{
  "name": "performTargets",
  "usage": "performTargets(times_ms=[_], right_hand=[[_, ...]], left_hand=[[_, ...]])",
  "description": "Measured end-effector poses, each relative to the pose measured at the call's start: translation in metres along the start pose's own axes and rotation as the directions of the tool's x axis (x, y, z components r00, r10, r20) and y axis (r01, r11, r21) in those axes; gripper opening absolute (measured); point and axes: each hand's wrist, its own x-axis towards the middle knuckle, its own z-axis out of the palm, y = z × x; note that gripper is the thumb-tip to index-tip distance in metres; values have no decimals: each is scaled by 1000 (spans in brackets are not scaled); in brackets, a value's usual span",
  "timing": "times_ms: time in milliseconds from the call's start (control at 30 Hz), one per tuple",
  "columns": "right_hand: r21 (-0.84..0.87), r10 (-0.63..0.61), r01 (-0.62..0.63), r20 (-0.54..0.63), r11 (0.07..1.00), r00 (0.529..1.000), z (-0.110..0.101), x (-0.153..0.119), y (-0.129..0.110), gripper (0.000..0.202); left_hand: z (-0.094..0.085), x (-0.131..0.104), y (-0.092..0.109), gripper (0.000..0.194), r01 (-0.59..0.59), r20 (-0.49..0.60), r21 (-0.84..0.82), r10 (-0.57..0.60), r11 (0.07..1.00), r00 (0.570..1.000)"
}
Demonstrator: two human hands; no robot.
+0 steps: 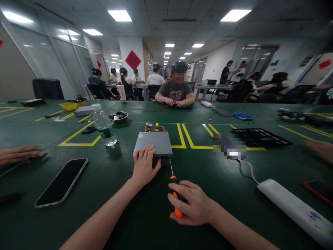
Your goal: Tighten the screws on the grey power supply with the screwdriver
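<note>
A grey metal computer power supply (153, 140) lies on the green table, its bundle of coloured wires (155, 128) at the far side. My left hand (145, 163) grips its near left part, fingers over the top and thumb down by the front face. In my right hand (191, 203) is a screwdriver (177, 201) with an orange and black handle, held between fingers and thumb. Its thin shaft points away from me, and the tip meets the front face near the right corner. The exact spot under the tip is too small to make out.
A water bottle (104, 126) and a phone (62, 182) are on the left, a metal bowl (118, 117) beyond. On the right lie a white power strip (293, 208) and a black panel (260, 137). Other people's hands (19, 155) reach in from both sides; a person (175, 90) sits opposite.
</note>
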Motion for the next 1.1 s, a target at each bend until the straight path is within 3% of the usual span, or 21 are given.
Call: performTargets(times_ms=[333, 567, 1100], right_hand=[[-14, -18, 19, 27, 1000, 999, -5, 5, -1, 27], [77, 32, -33, 17, 996, 999, -7, 7, 1, 41], [91, 52, -58, 63, 994, 997, -1, 9, -2, 36]], left_hand=[[8, 0, -5, 27, -21, -49, -38, 19, 999, 999], [11, 0, -8, 26, -47, -60, -18, 46, 999, 997], [15, 0, -10, 25, -86, -121, 40, 90, 996, 989]])
